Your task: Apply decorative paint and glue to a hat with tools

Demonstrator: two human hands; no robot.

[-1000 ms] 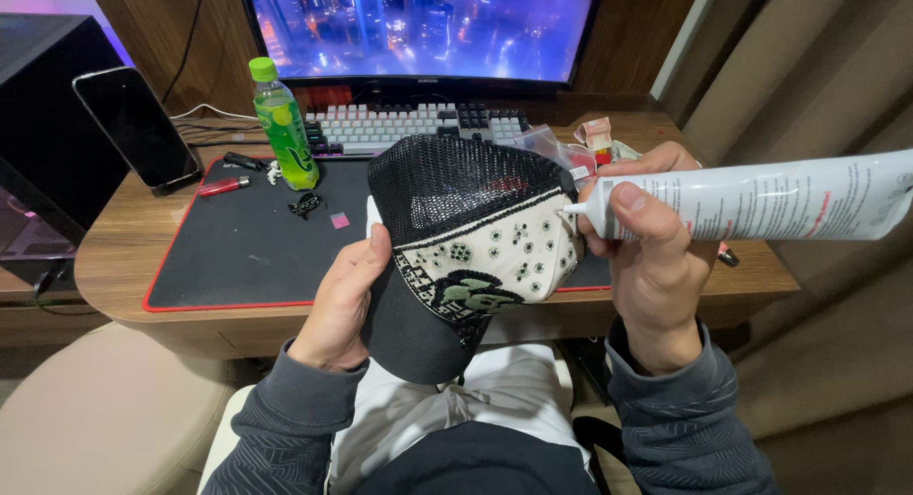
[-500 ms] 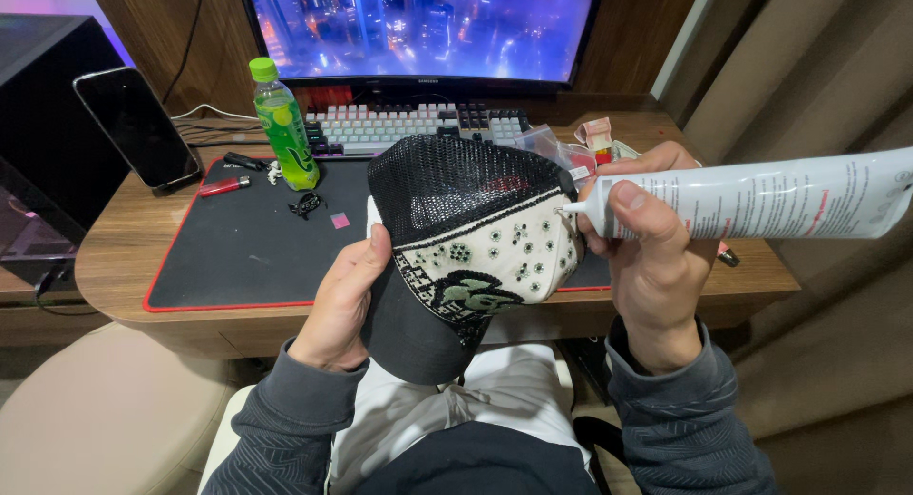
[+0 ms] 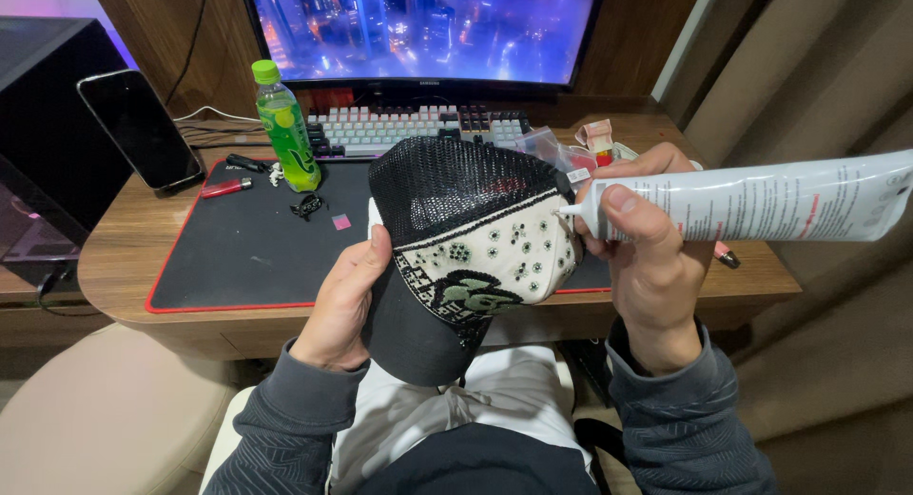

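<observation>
One black mesh-backed cap with a cream, stud-dotted front panel (image 3: 475, 257) is held above the lap, before the wooden table (image 3: 124, 257). The left hand (image 3: 344, 300) is closed on its brim side; the right hand (image 3: 647, 267) clasps one long white glue tube (image 3: 751, 205), nozzle touching the panel. Gluing seems underway; next calls for a gentle, steady squeeze. One green plastic bottle (image 3: 285, 129) stands behind.

One head-worn view looks steeply down, close over the desk (image 3: 124, 257).

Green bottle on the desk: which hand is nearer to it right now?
Left. The left hand grips the cap by its side, below and just right of the green bottle. The right hand holds the white tube farther right, beyond the cap.
</observation>
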